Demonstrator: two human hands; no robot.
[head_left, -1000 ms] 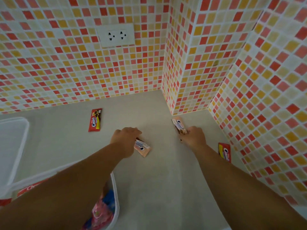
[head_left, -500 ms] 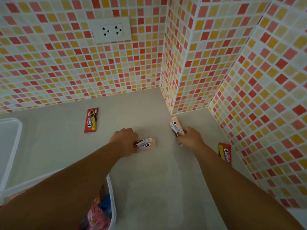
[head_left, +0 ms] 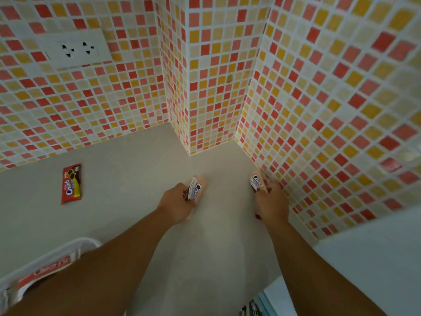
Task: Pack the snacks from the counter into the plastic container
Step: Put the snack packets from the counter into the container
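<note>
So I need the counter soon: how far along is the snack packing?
Partly done. The plastic container already holds a Choco Pie pack. The left hand and right hand each grip a pink snack pack. Left on the counter: the red snack pack.

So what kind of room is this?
Probably a home kitchen corner: mosaic wall tiles, a wall socket above a plain counter, and snack packs such as the red one.

1 head cam, wide-angle, looks fwd/down at counter (head_left: 127, 169) corner, close above forearms.
</note>
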